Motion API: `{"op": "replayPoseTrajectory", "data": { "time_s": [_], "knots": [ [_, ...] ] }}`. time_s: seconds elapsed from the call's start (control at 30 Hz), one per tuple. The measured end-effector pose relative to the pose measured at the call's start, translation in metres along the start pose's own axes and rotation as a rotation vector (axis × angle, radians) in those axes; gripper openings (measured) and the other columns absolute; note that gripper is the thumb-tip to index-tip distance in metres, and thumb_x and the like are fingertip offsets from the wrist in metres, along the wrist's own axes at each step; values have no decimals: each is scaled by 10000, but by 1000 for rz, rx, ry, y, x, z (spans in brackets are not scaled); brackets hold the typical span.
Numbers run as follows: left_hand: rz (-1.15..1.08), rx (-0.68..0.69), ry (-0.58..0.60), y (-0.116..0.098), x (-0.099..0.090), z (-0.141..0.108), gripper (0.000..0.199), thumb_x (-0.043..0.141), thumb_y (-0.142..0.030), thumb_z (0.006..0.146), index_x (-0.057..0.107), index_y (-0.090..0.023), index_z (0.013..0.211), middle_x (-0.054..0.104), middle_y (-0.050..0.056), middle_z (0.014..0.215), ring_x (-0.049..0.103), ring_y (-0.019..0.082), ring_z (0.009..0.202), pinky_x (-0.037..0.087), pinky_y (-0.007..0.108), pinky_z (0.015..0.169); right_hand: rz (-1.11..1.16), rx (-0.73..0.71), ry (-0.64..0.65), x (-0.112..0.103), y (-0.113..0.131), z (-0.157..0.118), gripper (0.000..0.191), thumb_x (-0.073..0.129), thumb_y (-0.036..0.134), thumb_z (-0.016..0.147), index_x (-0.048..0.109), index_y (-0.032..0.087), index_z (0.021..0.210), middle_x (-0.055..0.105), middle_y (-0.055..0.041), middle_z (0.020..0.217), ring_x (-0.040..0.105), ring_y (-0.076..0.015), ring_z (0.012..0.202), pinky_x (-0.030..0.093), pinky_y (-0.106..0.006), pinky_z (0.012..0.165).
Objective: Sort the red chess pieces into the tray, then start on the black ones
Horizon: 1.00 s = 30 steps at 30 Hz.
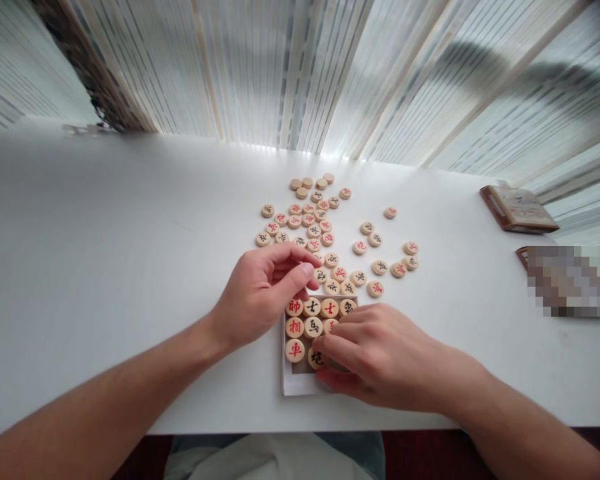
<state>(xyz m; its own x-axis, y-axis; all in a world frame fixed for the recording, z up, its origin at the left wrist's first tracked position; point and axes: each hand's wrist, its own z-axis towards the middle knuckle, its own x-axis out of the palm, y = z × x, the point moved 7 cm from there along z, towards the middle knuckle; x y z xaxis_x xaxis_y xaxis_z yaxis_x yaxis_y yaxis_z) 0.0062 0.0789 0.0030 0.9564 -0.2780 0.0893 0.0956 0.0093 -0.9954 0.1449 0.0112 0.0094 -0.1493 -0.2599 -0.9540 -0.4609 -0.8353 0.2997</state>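
My right hand (375,353) reaches into a shallow white box (300,385), its thumb and index finger closed on a round wooden Chinese chess piece (317,359) with a black character. More pieces lie face up in rows in the box, among them a red-marked piece (295,351) at the left side and a black-marked piece (313,327). The right hand covers the box's right part. My left hand (265,287) hovers at the box's far left corner, fingers loosely curled and thumb apart from the index finger. No piece shows in it.
Loose chess pieces with red or black characters are scattered beyond the box, such as a red-marked piece (375,289). Several blank-faced pieces (302,193) lie farther back. A brown-edged box (520,209) stands at the right, near a striped curtain (260,73) behind the white table (130,267).
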Motion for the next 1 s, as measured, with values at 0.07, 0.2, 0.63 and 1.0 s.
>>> {"op": "replayPoseTrajectory", "data": {
  "time_s": [0.07, 0.2, 0.63, 1.0],
  "knots": [
    [12, 8, 6, 0, 0, 0, 90, 701, -185, 969, 772, -131, 982, 784, 15, 769, 736, 110, 712, 612, 169, 649, -16, -1, -2, 0, 0, 0, 240, 698, 286, 1013, 642, 184, 803, 647, 15, 676, 454, -133, 551, 218, -361, 566],
    [16, 12, 8, 0, 0, 0, 80, 706, -178, 962, 769, -131, 977, 790, 17, 778, 748, 116, 710, 620, 175, 646, -17, -21, 8, 1, 3, -1, 259, 685, 295, 1030, 653, 184, 798, 656, 10, 683, 486, -137, 563, 225, -363, 569],
    [10, 18, 19, 2, 1, 0, 79, 708, -180, 975, 771, -135, 992, 788, 11, 820, 774, 115, 757, 624, 163, 657, -15, -73, 19, 0, 7, -2, 217, 590, 174, 1092, 752, 162, 949, 698, -20, 710, 539, -146, 590, 240, -362, 589],
    [24, 18, 16, 1, 1, -1, 78, 708, -182, 972, 771, -137, 976, 786, 17, 823, 780, 128, 760, 621, 180, 657, -66, -108, -29, -1, 10, -3, 222, 588, 143, 1091, 773, 150, 967, 660, 1, 697, 525, -168, 592, 237, -384, 578]
  ]
}}
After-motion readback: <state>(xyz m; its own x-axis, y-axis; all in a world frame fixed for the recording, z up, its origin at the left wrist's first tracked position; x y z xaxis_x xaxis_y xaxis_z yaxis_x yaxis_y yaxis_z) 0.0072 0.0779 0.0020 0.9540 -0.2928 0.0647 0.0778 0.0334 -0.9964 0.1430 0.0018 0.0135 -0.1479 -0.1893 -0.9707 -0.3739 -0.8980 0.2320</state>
